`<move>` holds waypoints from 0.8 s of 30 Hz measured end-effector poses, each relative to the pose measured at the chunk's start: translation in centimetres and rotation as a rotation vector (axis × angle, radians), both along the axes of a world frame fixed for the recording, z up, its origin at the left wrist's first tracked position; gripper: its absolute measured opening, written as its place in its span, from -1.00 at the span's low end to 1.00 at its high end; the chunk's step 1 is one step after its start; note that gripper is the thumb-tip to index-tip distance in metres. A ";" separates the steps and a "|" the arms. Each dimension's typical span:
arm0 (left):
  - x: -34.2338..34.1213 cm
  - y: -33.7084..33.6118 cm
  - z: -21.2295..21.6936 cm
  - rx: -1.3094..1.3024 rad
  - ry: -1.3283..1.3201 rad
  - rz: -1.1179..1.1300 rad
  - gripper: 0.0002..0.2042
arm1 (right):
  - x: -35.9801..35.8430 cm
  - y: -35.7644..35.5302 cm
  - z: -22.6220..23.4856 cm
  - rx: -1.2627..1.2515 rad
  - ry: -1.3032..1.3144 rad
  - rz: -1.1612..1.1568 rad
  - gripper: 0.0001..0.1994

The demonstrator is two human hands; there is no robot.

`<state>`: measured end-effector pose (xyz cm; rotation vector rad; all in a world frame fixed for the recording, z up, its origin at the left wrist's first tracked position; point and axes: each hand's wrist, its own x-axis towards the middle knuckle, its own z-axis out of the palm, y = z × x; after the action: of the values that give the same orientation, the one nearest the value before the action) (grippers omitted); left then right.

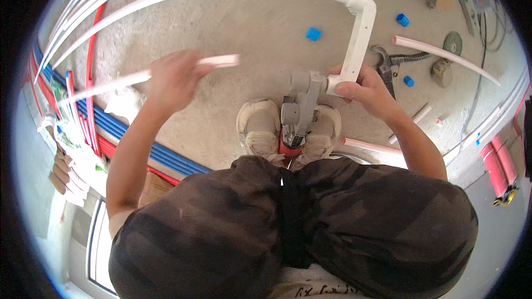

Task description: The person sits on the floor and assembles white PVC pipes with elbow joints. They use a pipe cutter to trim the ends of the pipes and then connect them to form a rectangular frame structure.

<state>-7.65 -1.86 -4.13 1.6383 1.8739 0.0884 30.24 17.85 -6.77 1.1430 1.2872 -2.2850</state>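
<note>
Left hand (pixel 173 79) clenched around loose white pipe (pixel 138 76), left of grey welding tool (pixel 302 105). Right hand (pixel 363 89) grips elbow-ended pipe (pixel 354 44) touching tool's right side. Advice: keep both pipes square to tool, push evenly, steady tool between shoes (pixel 259 127).

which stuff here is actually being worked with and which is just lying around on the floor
In hand:
- left hand grips a loose white pipe, blurred
- right hand holds the elbowed white pipe against the grey tool standing between the shoes

Lying about:
- blue caps
- pipe cutter
- round disc
- short pipe offcuts
- blue and red pipes along the floor
</note>
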 end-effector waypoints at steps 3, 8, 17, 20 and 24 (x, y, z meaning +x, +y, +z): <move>0.0 1.4 2.5 0.221 0.004 -0.063 -0.62 | -1.0 -0.2 -0.2 0.041 0.008 -0.039 -0.49; 4.1 3.4 5.0 0.173 -0.018 -0.065 -0.60 | 0.8 -0.3 -0.4 0.010 0.070 -0.083 -0.49; 10.5 7.8 8.5 0.289 -0.087 -0.239 -0.61 | 6.3 -0.2 6.6 0.220 0.046 -0.322 -0.65; 12.2 9.4 10.6 0.275 -0.109 -0.298 -0.61 | 3.7 -0.5 9.0 0.458 0.222 -0.363 -0.69; 12.9 10.2 11.8 0.351 -0.170 -0.337 -0.62 | 2.4 -1.0 11.6 0.429 0.190 -0.418 -0.55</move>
<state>5.24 8.35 7.70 2.0893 1.4927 0.4191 32.62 16.89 4.80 1.4792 1.8252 -2.5293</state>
